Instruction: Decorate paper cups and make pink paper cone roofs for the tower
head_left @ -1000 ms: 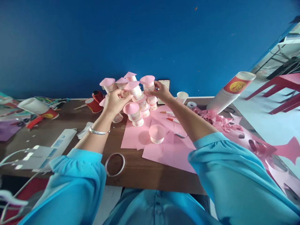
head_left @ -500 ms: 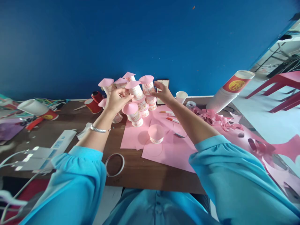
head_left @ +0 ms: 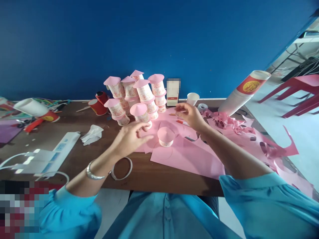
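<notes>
A cluster of paper-cup towers with red drawings and pink cone roofs stands near the blue wall. My left hand is just in front of the front tower, thumb apart from the fingers, holding nothing. It partly hides that tower's base. My right hand, fingers spread and empty, hovers above the pink paper near the markers. Between the hands, a short cup piece with a pink cone roof sits by itself on the pink paper.
A phone leans upright at the wall beside a white cup. A slanted stack of paper cups and pink scraps are to the right. A tape ring, crumpled tissue and power strip lie left.
Both hands have come away from the towers: the left back toward me, the right back and to the right. The towers stay standing, with the phone now more visible.
</notes>
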The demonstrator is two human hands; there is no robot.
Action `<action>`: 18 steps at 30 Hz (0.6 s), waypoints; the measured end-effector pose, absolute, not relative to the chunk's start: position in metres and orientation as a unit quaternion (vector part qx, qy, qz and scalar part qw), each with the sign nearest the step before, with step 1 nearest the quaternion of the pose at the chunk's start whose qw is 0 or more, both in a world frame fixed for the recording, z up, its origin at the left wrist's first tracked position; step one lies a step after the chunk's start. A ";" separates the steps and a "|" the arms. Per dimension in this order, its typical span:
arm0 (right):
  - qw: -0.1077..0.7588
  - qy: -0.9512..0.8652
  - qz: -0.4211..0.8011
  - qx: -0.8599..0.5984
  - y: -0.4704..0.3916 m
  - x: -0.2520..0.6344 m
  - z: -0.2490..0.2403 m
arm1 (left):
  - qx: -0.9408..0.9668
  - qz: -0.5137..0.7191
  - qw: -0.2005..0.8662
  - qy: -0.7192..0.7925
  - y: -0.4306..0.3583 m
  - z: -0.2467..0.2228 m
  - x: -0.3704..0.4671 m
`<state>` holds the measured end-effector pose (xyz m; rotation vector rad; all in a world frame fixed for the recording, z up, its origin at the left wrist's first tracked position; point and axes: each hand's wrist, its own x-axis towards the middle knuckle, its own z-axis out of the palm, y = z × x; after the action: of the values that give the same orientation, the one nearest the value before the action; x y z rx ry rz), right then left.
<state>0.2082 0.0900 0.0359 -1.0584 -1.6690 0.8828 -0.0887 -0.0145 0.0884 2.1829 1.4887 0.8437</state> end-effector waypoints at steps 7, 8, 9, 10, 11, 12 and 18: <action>0.439 -0.693 0.358 -0.446 0.049 0.211 0.004 | 0.762 0.169 0.262 0.568 -0.001 0.034 -0.058; 0.433 -0.696 0.355 -0.449 0.047 0.210 0.000 | 0.762 0.164 0.265 0.567 0.001 0.030 -0.055; 0.430 -0.698 0.353 -0.452 0.044 0.209 -0.004 | 0.763 0.163 0.269 0.565 0.002 0.028 -0.053; 0.427 -0.700 0.352 -0.452 0.043 0.208 -0.006 | 0.764 0.164 0.273 0.561 0.003 0.027 -0.050; 0.425 -0.701 0.352 -0.452 0.041 0.208 -0.009 | 0.765 0.168 0.276 0.557 0.003 0.027 -0.047; 0.424 -0.702 0.351 -0.452 0.040 0.207 -0.010 | 0.764 0.173 0.277 0.556 0.004 0.028 -0.044; 0.412 -0.712 0.345 -0.452 0.035 0.208 -0.013 | 0.757 0.173 0.274 0.567 0.003 0.034 -0.031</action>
<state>0.2077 0.0353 -0.0128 -1.1375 -1.7914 0.8685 -0.0312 0.0031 0.0343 2.0364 1.5255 0.4656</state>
